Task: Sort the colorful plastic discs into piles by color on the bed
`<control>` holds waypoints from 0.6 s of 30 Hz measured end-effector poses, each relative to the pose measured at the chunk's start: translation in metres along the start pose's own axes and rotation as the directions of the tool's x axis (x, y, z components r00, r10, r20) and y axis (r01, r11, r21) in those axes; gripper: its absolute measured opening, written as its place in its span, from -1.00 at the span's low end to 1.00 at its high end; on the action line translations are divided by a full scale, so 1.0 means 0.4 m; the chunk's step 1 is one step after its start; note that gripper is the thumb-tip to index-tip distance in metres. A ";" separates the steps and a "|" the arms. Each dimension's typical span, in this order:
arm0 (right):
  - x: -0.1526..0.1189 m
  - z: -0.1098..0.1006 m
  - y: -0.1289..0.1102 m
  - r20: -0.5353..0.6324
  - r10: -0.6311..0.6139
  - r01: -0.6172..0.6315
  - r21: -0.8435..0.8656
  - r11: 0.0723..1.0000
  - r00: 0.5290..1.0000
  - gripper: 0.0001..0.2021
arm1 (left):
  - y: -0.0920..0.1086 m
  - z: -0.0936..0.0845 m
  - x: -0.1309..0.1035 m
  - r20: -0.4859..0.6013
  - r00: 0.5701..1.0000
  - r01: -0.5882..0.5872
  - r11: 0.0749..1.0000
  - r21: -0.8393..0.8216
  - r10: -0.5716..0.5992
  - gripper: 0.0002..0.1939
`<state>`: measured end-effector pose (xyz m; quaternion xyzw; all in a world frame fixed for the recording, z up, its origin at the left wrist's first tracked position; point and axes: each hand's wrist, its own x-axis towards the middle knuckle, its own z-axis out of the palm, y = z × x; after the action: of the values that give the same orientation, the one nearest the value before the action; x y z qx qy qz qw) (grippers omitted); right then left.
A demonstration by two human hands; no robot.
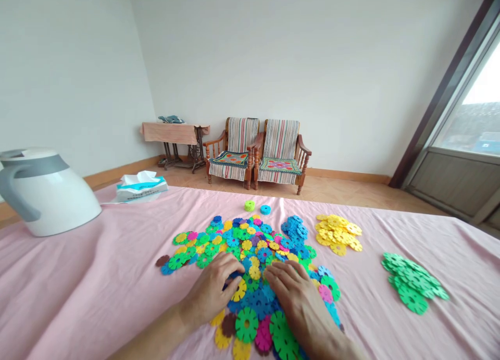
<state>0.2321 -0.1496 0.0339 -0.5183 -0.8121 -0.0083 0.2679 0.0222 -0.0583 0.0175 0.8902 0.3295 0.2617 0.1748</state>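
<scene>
A wide heap of colourful notched plastic discs [246,324] covers the middle of the pink cloth. My left hand [214,286] is at the heap's left side, its fingers curled and its thumb bent round a dark blue disc [233,277], which is partly hidden. Palm down, my right hand [299,296] lies over the heap's right part with its fingers extended on the discs; what is under them is hidden. Sorted groups stand apart: a yellow pile [339,234], a green pile [413,281], a small lime stack [249,206] and a small blue stack [265,209].
A white and grey jug [64,198] stands at the left, with a tissue pack [141,187] near the table's far edge. Beyond the table are two wooden armchairs [280,141], a cloth-covered sewing table [170,132] and a door [461,172] at the right.
</scene>
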 end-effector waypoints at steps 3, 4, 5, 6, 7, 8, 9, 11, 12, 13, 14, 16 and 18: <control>-0.015 -0.011 0.056 -0.171 0.161 -0.165 -0.009 0.986 0.972 -0.71 | -0.003 0.003 -0.001 -0.002 1.000 -0.012 1.000 0.000 0.012 -0.85; -0.025 -0.022 0.089 -0.237 0.231 -0.243 -0.022 0.970 0.944 -0.71 | -0.004 0.004 -0.001 -0.002 1.000 -0.014 1.000 -0.001 0.014 -0.85; -0.039 -0.037 0.129 -0.302 0.295 -0.322 -0.041 0.946 0.907 -0.69 | -0.004 0.005 -0.001 -0.004 1.000 -0.015 1.000 -0.002 0.015 -0.84; -0.056 -0.057 0.173 -0.373 0.358 -0.406 -0.058 0.912 0.856 -0.67 | -0.005 0.006 -0.001 -0.006 1.000 -0.016 1.000 -0.003 0.016 -0.84; -0.078 -0.080 0.219 -0.436 0.415 -0.496 -0.088 0.864 0.799 -0.65 | -0.005 0.007 -0.002 -0.008 1.000 -0.017 1.000 -0.005 0.017 -0.84; -0.103 -0.106 0.266 -0.475 0.472 -0.590 -0.129 0.797 0.742 -0.62 | -0.005 0.007 -0.002 -0.011 1.000 -0.017 1.000 -0.006 0.017 -0.83; -0.131 -0.132 0.310 -0.501 0.533 -0.678 -0.159 0.718 0.682 -0.61 | -0.005 0.007 -0.001 -0.014 1.000 -0.018 1.000 -0.009 0.018 -0.83; -0.191 -0.180 0.386 -0.518 0.662 -0.828 -0.195 0.526 0.542 -0.57 | -0.005 0.006 -0.001 -0.017 1.000 -0.021 1.000 -0.014 0.021 -0.83; -0.222 -0.200 0.416 -0.519 0.722 -0.887 -0.209 0.412 0.458 -0.55 | -0.005 0.006 0.000 -0.017 1.000 -0.021 1.000 -0.016 0.021 -0.83; -0.250 -0.217 0.439 -0.522 0.762 -0.924 -0.218 0.315 0.383 -0.56 | -0.004 0.005 0.000 -0.015 1.000 -0.021 1.000 -0.018 0.020 -0.83; -0.274 -0.229 0.457 -0.521 0.791 -0.946 -0.221 0.236 0.320 -0.57 | -0.004 0.004 0.000 -0.013 1.000 -0.020 1.000 -0.019 0.020 -0.82; -0.307 -0.244 0.478 -0.531 0.812 -0.965 -0.217 0.148 0.244 -0.60 | -0.003 0.002 0.001 -0.007 1.000 -0.017 1.000 -0.020 0.017 -0.82; -0.315 -0.248 0.483 -0.570 0.787 -0.967 -0.213 0.136 0.236 -0.58 | -0.002 0.002 0.002 -0.004 1.000 -0.013 1.000 -0.017 0.013 -0.82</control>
<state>0.4783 -0.1947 0.0118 -0.9383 -0.2427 -0.1557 0.1908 0.0226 -0.0574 0.0168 0.8903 0.3216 0.2673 0.1801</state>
